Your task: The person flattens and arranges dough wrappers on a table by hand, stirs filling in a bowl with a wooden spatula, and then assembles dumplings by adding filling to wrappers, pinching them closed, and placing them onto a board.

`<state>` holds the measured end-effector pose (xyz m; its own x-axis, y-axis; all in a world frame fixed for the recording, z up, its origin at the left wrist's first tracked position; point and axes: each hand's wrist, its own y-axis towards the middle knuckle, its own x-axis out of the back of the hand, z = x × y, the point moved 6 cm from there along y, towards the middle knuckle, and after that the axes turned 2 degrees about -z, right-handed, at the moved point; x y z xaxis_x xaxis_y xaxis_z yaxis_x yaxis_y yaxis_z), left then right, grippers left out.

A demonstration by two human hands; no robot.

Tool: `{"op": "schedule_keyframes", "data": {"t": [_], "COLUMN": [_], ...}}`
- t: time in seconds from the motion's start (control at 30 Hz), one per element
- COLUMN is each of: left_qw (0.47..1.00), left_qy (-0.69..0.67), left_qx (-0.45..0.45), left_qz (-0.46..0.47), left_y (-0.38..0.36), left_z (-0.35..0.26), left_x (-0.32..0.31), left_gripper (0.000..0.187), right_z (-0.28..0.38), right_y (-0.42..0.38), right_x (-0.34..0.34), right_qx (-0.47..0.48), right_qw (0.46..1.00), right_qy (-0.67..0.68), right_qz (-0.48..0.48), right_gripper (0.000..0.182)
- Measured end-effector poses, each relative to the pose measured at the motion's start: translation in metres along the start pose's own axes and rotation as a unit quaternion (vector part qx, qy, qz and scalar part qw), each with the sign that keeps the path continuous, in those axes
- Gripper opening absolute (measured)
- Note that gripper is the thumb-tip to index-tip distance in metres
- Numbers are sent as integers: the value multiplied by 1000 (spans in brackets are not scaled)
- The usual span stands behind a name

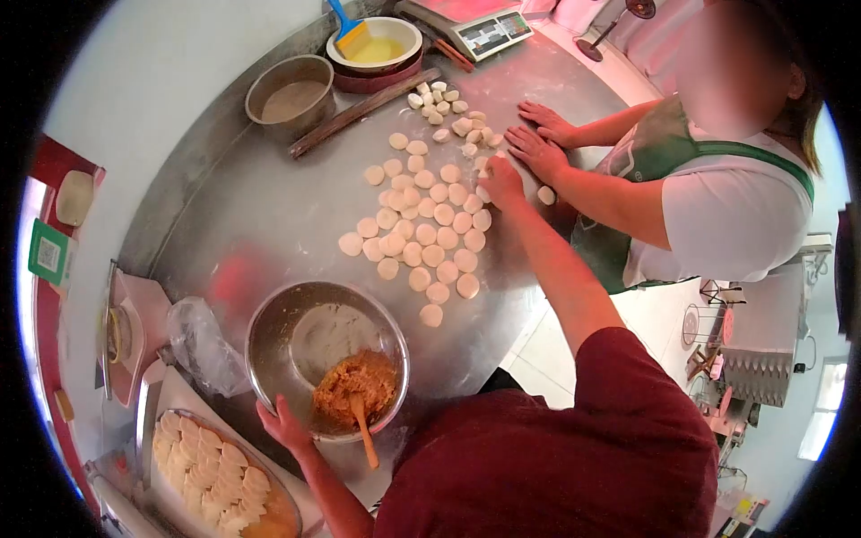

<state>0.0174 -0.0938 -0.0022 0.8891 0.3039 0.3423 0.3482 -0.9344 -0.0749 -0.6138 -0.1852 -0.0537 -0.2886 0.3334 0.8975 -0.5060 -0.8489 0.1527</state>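
Many flat round dough pieces (426,235) lie spread over the middle of the metal table. My right hand (502,182) reaches to their upper right edge, its fingers bent down at the dough; what is between them is hidden. At the near left, my left hand (285,425) rests against the rim of a large steel bowl (402,345), thumb and fingers apart. The bowl holds an orange-brown filling (352,381) with a wooden spoon (365,430) standing in it. Small dough lumps (436,100) lie beyond the flat rounds.
A co-worker in a green apron (650,143) has both hands on the table's right side. A rolling pin (359,115), metal pot (289,97), bowl with brush (381,45) and scale (491,38) stand at the back. A dumpling tray (300,511) and plastic bag (204,345) are at left.
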Motion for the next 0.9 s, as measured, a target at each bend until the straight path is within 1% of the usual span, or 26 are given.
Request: {"op": "schedule_keyframes", "data": {"t": [0.07,0.1,0.13,0.17,0.2,0.27,0.3,0.33,0.37,0.4,0.47,0.5,0.6,0.7,0.8,0.9], "left_qw": [999,999,999,999,999,999,999,999,999,999,999,999,998,998,999,998], "left_qy": [42,38,36,31,6,-36,-32,-28,-24,16,6,1,9,-27,-4,13], "left_qx": [-25,-32,-37,-41,-29,-12,-13,-15,-17,-33,-34,-33,-57,-56,-37,-65], "left_qz": [-7,-2,5,13,15,19,23,26,27,23,25,24,19,3,29,24], "left_y": [1,2,3,2,0,-1,1,2,3,8,8,7,-1,-2,-6,0], "left_z": [0,0,-3,-5,-7,-12,-12,-11,-8,2,0,-1,-23,-22,-32,-22], "left_x": [2,2,2,0,-3,-5,-6,-7,-6,-2,-4,-4,-7,-9,-8,-7], "left_gripper": [29,30,30,30,30,30,30,30,30,29,29,29,29,29,31,33], "right_z": [1,4,13,5,-1,-3,-1,-4,-7,-8,3,12,47,33,26,23], "right_y": [-20,-35,-61,-90,-118,-171,-187,-191,-192,-196,-195,-195,-195,-204,-215,-216], "right_x": [20,34,46,37,26,17,11,14,19,24,43,51,71,39,41,37], "right_qx": [-20,-28,-106,-168,-226,-293,-324,-304,-277,-246,-122,-57,114,101,15,16], "right_qw": [994,988,974,914,821,785,764,833,889,929,979,991,993,988,992,988], "right_qy": [102,149,197,362,513,524,533,427,315,197,78,16,19,35,32,30], "right_qz": [-15,-22,35,74,109,149,167,178,187,192,143,118,7,115,123,149], "right_gripper": [36,35,27,24,21,19,19,20,21,22,25,26,25,26,26,23]}}
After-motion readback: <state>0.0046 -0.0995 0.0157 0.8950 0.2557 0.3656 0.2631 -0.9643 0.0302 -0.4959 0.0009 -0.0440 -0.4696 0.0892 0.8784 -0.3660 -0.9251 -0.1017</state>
